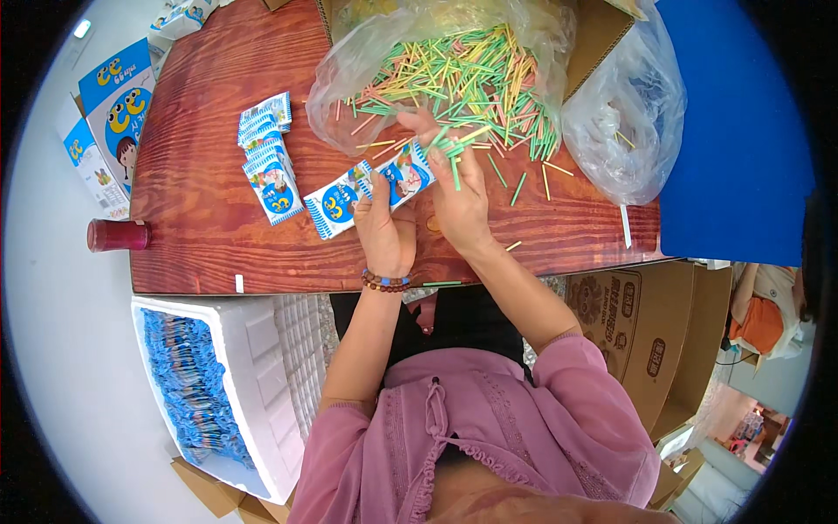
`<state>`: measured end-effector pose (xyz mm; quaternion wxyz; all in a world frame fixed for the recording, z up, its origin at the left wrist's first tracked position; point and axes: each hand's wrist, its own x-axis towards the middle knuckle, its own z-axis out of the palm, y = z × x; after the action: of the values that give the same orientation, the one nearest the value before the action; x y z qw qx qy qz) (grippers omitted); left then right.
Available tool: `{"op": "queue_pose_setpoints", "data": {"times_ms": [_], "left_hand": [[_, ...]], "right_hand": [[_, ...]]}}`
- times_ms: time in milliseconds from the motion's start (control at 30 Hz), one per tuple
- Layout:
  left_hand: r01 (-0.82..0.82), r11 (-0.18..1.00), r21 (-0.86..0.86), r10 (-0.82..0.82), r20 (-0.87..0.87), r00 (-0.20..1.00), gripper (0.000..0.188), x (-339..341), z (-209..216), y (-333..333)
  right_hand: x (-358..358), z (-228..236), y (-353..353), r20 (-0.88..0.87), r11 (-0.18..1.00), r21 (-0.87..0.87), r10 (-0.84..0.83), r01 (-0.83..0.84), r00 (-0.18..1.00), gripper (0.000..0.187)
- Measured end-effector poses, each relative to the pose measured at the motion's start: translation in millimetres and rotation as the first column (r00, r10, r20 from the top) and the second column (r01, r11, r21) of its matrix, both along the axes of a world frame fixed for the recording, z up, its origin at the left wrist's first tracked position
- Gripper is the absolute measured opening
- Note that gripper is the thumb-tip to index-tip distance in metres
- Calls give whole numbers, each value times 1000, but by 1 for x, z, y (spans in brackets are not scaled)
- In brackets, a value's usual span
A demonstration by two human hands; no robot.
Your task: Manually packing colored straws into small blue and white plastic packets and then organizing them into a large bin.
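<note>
My left hand [385, 234] is closed on small blue-and-white packets [410, 172], its thumb lying on top of them; one end sticks out to the left of the hand. Close beside it, my right hand [460, 203] pinches several thin green and yellow sticks [453, 147] in its fingers, right at the packets' right end. Whether a stick enters a packet cannot be made out. Beyond my hands, a large heap of green, yellow and pink sticks [471, 70] spills from a clear plastic bag [336, 83]. An overlapping row of similar packets [271, 157] lies to the left.
Loose sticks [518, 188] lie scattered on the red-brown wooden table [192, 192]. A second clear bag [624, 140] sits at the right, beside a cardboard box [602, 52]. Below the table's left edge stands a white foam box [253, 349] full of blue packets. A dark red jar [119, 235] is far left.
</note>
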<state>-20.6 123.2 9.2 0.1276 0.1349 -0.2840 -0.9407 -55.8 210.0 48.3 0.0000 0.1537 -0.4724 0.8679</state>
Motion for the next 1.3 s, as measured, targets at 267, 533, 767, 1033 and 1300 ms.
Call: {"op": "queue_pose_setpoints", "data": {"times_ms": [267,533,767,1033,1300], "left_hand": [[25,993,118,-20,-44,999,21,-25,-9,6],[166,967,192,-137,-156,978,43,-42,-17,10],[197,888,416,-106,-233,967,43,-52,-21,5],[124,925,359,-19,-283,959,46,-45,11,-9],[-3,977,214,64,-282,957,41,-9,6,-65]], "right_hand": [[-28,0,9,21,991,-64,120,-119,993,43],[-44,9,12,7,978,-10,209,-209,978,57],[-50,29,16,-107,927,369,118,-71,987,55],[-38,36,13,-520,587,691,-1,421,854,15],[-39,53,-19,-650,631,674,260,383,714,12]]}}
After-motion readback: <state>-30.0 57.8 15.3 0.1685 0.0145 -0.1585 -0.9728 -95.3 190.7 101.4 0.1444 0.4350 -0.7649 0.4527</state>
